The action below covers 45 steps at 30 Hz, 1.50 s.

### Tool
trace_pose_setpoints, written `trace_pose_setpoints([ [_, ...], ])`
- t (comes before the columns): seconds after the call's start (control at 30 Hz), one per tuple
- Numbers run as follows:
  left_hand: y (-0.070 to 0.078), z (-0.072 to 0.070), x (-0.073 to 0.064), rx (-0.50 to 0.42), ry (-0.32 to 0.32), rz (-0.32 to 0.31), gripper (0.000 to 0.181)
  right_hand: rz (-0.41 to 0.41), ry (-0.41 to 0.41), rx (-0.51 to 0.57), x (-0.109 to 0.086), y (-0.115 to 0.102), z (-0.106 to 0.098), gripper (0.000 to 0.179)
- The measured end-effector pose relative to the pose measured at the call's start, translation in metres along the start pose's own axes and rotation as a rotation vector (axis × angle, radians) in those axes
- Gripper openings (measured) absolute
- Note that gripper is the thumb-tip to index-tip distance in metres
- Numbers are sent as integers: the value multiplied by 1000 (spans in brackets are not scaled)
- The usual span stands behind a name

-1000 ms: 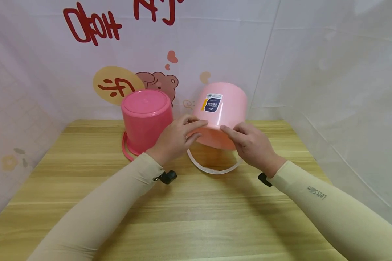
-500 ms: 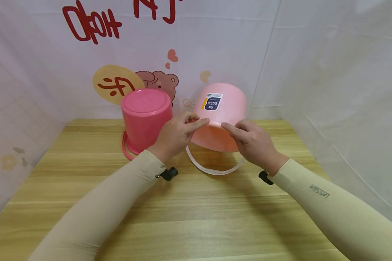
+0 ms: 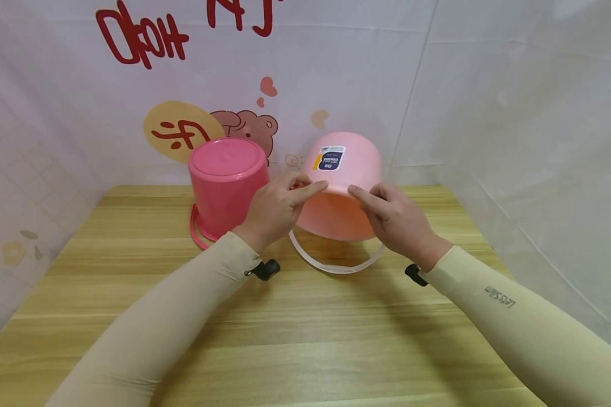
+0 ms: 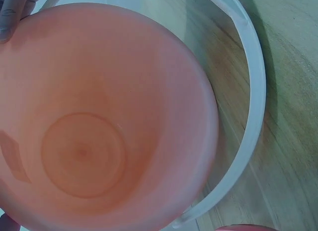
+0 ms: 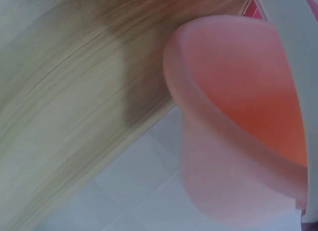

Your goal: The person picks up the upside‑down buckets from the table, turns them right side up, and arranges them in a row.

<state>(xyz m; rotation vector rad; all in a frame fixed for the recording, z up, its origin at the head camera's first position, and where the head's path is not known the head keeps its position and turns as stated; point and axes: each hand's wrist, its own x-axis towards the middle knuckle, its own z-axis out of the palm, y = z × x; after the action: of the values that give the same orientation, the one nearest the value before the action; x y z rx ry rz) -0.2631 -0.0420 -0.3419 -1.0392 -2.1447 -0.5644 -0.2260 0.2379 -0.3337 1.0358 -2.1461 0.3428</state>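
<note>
A light pink bucket is tipped on its side at the back of the table, its mouth angled toward me and an upside-down label on its wall. My left hand grips the near rim on the left. On the right part of that rim, my right hand holds on with its index finger extended along it. The white handle hangs down in front of the mouth. The left wrist view looks into the bucket's round bottom, with fingers over the rim.
A darker pink bucket stands upside down to the left, its handle low at its side. Behind the wooden table hangs a white printed backdrop, and more white sheeting rises on the right.
The light pink bucket has tilted further, its near rim rising and its mouth facing me more. Both hands have risen slightly with the rim. The darker bucket stays put.
</note>
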Motion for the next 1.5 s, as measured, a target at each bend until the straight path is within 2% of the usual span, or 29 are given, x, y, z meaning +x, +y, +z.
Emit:
trace_pose_setpoints([
  [0.17,0,-1,3,13,-4,-26,39,4,-14,-7,-3,5,-1,58],
  [0.5,-2,-1,5,1,15,-48,38,29,21,-18,-1,6,3,51],
  [0.9,-9,3,-2,-62,-22,-83,39,68,18,-17,1,6,5,47],
  [1.23,-18,1,-15,-125,-57,-151,48,178,7,14,2,12,-3,45],
  [1.5,-18,0,-19,-148,-112,-245,59,285,26,65,4,16,-8,41],
])
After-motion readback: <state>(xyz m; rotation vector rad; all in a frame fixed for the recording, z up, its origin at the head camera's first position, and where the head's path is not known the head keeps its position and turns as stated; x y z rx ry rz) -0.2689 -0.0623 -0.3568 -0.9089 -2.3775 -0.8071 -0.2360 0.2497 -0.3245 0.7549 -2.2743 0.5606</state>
